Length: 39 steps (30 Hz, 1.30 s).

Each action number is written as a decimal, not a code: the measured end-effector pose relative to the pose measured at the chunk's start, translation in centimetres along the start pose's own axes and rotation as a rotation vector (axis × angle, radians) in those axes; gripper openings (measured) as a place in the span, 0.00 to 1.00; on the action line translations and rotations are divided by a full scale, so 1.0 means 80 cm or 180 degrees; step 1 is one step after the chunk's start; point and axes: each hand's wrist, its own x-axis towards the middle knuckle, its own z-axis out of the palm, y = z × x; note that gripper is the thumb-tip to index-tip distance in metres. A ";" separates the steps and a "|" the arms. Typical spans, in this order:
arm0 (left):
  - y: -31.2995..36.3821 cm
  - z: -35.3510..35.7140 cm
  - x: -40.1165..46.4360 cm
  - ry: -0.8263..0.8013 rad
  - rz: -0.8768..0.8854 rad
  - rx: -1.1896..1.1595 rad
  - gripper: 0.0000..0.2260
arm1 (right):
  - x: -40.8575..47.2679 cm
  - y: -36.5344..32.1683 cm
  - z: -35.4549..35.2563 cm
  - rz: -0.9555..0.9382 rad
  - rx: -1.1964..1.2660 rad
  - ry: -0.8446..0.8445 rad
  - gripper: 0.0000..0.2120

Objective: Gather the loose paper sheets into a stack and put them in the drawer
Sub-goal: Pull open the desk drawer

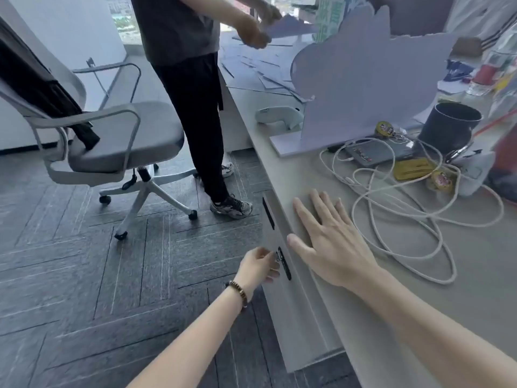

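My left hand [258, 266] pinches a small metal key [279, 256] set in the lock of the closed grey drawer front [282, 301] under the desk edge. My right hand [327, 239] lies flat, fingers spread, on the desk top [419, 317] just above that drawer. Loose paper sheets [257, 71] lie scattered on the far part of the desk. Another person standing there holds one sheet [291, 26] in both hands.
A tangled white cable [397, 208], a phone, a yellow card holder, a dark cup [450, 124] and a large cut-out board [363, 79] crowd the desk's right side. A grey office chair [112, 141] stands on the carpet to the left. The person's legs stand beside the desk.
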 end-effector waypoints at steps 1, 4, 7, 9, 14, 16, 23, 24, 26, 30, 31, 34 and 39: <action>0.001 0.001 0.000 -0.0030 0.0020 0.0034 0.08 | 0.000 0.000 0.000 0.0009 -0.0009 0.0036 0.35; 0.009 0.004 -0.003 -0.0028 -0.0003 0.0056 0.05 | 0.000 0.000 -0.001 0.0078 0.0101 0.0091 0.34; 0.016 0.008 -0.005 -0.0065 -0.0042 0.0199 0.06 | -0.001 -0.001 0.003 0.0102 0.0115 0.0098 0.34; 0.018 0.009 -0.004 -0.0118 0.0020 0.0390 0.07 | 0.000 0.001 0.002 0.0107 0.0087 0.0106 0.35; 0.019 0.006 -0.002 -0.0205 0.0205 0.0697 0.08 | 0.000 0.000 0.002 0.0091 0.0084 0.0142 0.35; 0.017 0.004 -0.001 -0.0212 0.0176 0.0572 0.08 | 0.001 0.000 0.002 0.0080 0.0077 0.0145 0.35; 0.019 0.010 -0.015 -0.0046 0.0160 0.0219 0.08 | 0.003 0.000 0.003 0.0033 0.0055 0.0223 0.34; 0.017 0.010 -0.016 -0.0051 0.0129 0.0144 0.07 | 0.002 0.001 0.005 0.0035 0.0061 0.0215 0.34; 0.013 0.013 -0.015 -0.0034 0.0076 -0.0035 0.07 | 0.001 0.002 0.005 0.0032 0.0092 0.0205 0.34; 0.002 0.004 -0.022 0.0235 0.0128 -0.0166 0.08 | -0.001 0.004 0.006 0.0029 0.0138 0.0231 0.33; -0.002 -0.003 -0.026 0.0315 0.0124 -0.0206 0.08 | -0.001 0.004 0.006 0.0029 0.0145 0.0236 0.33; -0.016 -0.033 -0.038 0.0561 0.0048 -0.0339 0.09 | -0.001 0.005 0.006 0.0014 0.0130 0.0224 0.33; -0.028 -0.083 -0.062 0.0935 -0.0066 -0.0354 0.10 | 0.000 0.007 0.005 0.0011 0.0108 0.0193 0.33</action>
